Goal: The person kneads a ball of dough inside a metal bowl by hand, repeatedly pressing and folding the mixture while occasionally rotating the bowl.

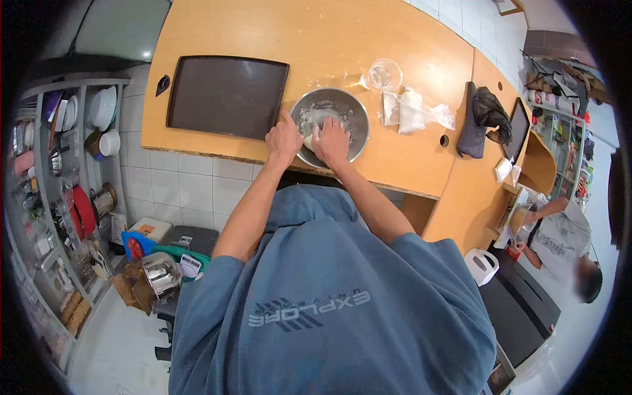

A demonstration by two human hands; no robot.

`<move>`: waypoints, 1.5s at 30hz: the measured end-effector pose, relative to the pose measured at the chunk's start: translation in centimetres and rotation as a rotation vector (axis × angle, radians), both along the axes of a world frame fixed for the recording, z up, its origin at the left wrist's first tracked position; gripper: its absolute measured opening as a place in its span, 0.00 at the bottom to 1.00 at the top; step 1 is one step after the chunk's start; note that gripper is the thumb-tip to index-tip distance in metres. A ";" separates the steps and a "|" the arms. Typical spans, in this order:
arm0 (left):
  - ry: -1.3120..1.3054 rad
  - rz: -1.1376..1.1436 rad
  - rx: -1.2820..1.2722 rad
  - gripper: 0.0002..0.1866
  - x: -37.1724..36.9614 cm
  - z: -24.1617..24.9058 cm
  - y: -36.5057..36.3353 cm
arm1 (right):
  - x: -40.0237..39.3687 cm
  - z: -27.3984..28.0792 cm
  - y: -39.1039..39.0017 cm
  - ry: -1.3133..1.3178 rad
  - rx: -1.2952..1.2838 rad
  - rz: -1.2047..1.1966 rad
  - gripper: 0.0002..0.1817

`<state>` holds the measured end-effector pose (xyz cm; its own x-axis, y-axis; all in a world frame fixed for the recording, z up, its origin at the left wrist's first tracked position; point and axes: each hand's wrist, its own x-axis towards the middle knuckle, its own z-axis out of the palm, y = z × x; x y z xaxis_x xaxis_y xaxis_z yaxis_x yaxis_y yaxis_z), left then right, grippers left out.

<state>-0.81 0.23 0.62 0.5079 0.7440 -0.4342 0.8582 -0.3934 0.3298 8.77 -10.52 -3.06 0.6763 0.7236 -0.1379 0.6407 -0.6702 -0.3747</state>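
A metal mixing bowl stands near the front edge of the wooden table, with white flour spread over its inside. My left hand is closed on the bowl's left rim. Inside the bowl, my right hand presses with bent fingers on a pale lump of dough. That hand covers part of the dough, and white flour coats its fingertips.
Left of the bowl lies a dark baking tray. A clear cup and plastic bags of white powder are to its right. Farther right are a dark cloth and a black bag. Another person holds a bowl.
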 end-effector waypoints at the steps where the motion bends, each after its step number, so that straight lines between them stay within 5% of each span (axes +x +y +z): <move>1: -0.005 -0.001 -0.004 0.30 0.0 0.2 0.1 | 0.1 -0.2 0.2 0.004 -0.011 0.019 0.17; 18: 0.012 0.006 -0.081 0.33 -0.2 0.3 0.5 | 3.0 0.3 5.3 0.133 -0.292 -0.135 0.24; 27: 0.009 0.034 -0.055 0.26 0.5 0.8 0.2 | 4.3 -1.8 3.3 0.309 0.010 -0.248 0.41; 30: 0.023 0.038 -0.035 0.30 0.5 0.7 0.3 | 5.0 1.0 2.3 0.426 -0.232 -0.024 0.40; 33: 0.033 0.006 0.002 0.31 0.8 0.9 0.3 | 4.1 -0.6 -0.5 0.167 -0.065 0.282 0.37; 39: 0.022 -0.009 0.026 0.31 0.9 0.2 0.2 | 4.5 -0.4 -0.2 0.355 0.087 0.221 0.30; 42: 0.001 -0.054 0.023 0.30 0.4 1.0 0.3 | 4.6 4.3 1.8 0.305 -0.179 0.226 0.24; 45: -0.004 -0.050 0.013 0.31 0.4 0.5 0.3 | 3.4 4.2 1.6 0.138 -0.085 0.281 0.19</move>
